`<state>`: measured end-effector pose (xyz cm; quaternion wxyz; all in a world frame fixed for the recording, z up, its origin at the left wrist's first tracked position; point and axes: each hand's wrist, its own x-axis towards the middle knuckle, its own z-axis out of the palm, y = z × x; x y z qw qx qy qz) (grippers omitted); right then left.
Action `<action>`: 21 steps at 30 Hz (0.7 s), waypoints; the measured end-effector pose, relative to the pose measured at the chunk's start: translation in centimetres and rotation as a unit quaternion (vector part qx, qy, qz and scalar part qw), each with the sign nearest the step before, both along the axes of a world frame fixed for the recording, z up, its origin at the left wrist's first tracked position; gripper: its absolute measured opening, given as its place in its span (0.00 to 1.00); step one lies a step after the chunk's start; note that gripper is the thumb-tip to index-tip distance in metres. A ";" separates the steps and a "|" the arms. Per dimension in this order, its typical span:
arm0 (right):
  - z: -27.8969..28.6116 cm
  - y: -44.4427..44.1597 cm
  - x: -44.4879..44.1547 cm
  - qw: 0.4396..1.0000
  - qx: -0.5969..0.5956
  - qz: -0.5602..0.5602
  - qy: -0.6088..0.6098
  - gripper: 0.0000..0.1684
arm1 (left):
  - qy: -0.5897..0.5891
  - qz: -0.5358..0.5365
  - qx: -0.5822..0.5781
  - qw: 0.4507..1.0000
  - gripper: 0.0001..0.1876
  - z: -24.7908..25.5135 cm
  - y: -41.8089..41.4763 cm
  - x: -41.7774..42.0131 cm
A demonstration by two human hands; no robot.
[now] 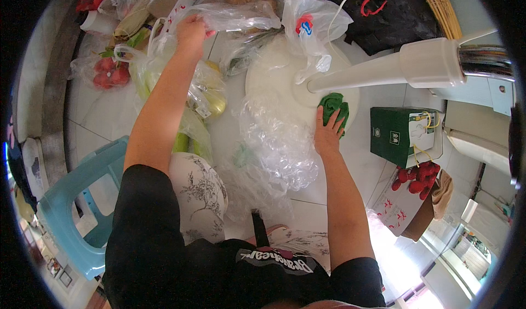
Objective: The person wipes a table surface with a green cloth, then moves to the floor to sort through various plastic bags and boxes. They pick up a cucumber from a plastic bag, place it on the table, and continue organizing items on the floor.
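Note:
My left hand [191,33] is closed on the edge of a clear plastic bag [242,17] at the upper left; brown items lie under the film. With spread fingers, my right hand [328,134] presses on a crumpled green cloth [335,107] on the round white base [353,78] of a pedestal stand. Crumpled clear plastic bags [275,144] cover the base's near left side and the floor. A white plastic bag with a red and blue print [314,21] lies on the base's far side. Bagged yellow-green produce [213,103] is beneath my left forearm.
The stand's white post [365,70] slants to the right. A green paper gift bag [388,136] and an open carton [404,202] stand on the right. A blue plastic stool [61,194] is at left, bagged red fruit [111,72] beyond it. A black bag [382,17] lies at the top.

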<state>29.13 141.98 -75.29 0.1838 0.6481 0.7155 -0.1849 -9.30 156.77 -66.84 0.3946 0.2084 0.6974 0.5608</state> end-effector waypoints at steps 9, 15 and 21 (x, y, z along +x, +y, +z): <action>-2.0 -0.3 0.7 0.999 0.042 0.020 -0.025 0.49 | 0.484 -0.005 0.036 0.874 0.21 0.8 -1.2 0.2; -1.2 -0.2 0.7 1.000 0.023 0.010 -0.014 0.49 | 0.637 -0.412 0.115 0.641 0.22 1.3 -5.9 7.2; -0.5 -0.1 0.5 1.000 0.001 -0.006 0.004 0.50 | 0.681 -0.484 -0.072 0.545 0.27 -5.2 -6.1 7.4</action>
